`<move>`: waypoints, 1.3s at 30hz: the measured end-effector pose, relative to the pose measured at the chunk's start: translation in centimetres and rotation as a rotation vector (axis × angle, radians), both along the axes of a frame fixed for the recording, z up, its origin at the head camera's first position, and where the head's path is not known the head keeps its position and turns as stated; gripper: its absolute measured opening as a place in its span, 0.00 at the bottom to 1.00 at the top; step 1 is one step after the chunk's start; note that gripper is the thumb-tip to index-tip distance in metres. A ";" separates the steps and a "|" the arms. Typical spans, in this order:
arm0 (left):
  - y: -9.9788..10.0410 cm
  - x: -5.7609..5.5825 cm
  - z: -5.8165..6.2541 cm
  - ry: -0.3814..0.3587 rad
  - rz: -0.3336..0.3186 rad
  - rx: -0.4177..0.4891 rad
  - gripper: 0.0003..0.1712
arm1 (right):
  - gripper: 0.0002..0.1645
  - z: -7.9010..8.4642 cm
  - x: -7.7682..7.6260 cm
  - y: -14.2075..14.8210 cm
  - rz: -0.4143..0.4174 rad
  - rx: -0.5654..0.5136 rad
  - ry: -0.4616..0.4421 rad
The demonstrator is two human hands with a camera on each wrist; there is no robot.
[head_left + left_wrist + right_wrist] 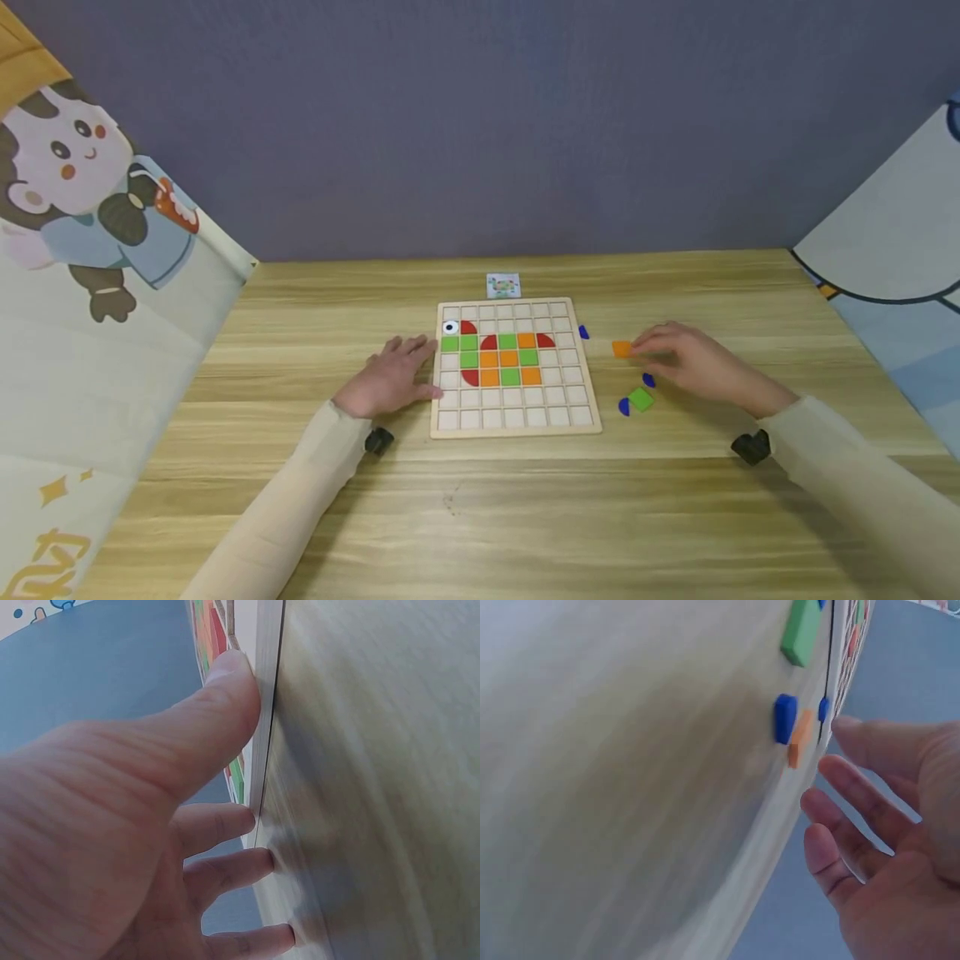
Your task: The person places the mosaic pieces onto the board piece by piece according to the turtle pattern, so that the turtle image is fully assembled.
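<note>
A pale wooden grid board (517,432) lies mid-table, with green, orange and red tiles and an eye tile (450,327) set in its cells. My left hand (386,379) lies at the board's left edge, fingers spread. In the left wrist view its thumb (236,686) rests on the board's rim. To the right of the board, my right hand (686,362) hovers beside a loose orange square tile (620,349), fingertips close to it. The right wrist view shows a gap between those relaxed fingers and the orange tile (800,742); nothing is held.
Near the right hand lie a green square tile (641,399) and two blue rounded tiles, one nearer (624,407) and one farther (648,381). Another blue tile (583,332) sits by the board's right edge. Behind the board is a small picture card (503,285); a dark partition (517,167) rises beyond.
</note>
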State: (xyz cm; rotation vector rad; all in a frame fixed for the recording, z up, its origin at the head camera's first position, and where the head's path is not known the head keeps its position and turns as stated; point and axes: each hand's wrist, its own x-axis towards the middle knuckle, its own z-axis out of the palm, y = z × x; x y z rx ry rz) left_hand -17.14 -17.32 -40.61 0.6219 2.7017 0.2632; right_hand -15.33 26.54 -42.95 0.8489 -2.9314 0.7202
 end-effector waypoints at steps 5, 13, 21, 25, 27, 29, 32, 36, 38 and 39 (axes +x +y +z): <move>-0.2 -0.1 0.0 -0.002 0.007 -0.004 0.49 | 0.21 -0.5 0.2 0.4 -0.010 -0.020 -0.005; -0.1 -0.2 -0.1 -0.014 0.009 -0.004 0.49 | 0.15 -1.3 -1.7 0.7 -0.025 -0.019 -0.022; -0.1 -0.1 0.2 0.000 0.005 0.001 0.49 | 0.10 -1.2 -2.5 0.0 -0.083 -0.013 -0.043; -0.2 0.0 0.2 -0.016 0.017 0.007 0.49 | 0.09 -1.2 -2.7 -0.3 -0.100 -0.006 -0.041; -0.2 0.0 0.1 -0.021 0.021 0.011 0.49 | 0.08 -1.2 -2.7 -0.4 -0.102 -0.003 -0.037; -0.2 0.0 0.1 -0.023 0.024 0.012 0.49 | 0.08 -1.3 -2.8 -0.5 -0.106 -0.003 -0.040; -0.2 0.0 0.0 -0.019 0.025 0.009 0.49 | 0.06 -1.3 -2.9 -0.5 -0.116 -0.004 -0.052; 0.0 -0.1 0.0 -0.016 0.017 -0.002 0.49 | 0.07 -1.1 -2.9 -0.8 -0.102 -0.024 -0.065; 0.0 -0.1 0.0 -0.018 0.013 -0.004 0.49 | 0.08 -0.9 -2.8 -1.4 -0.061 -0.052 -0.063; 0.0 -0.1 0.0 -0.016 0.010 -0.007 0.49 | 0.09 -0.8 -2.7 -1.9 -0.032 -0.064 -0.057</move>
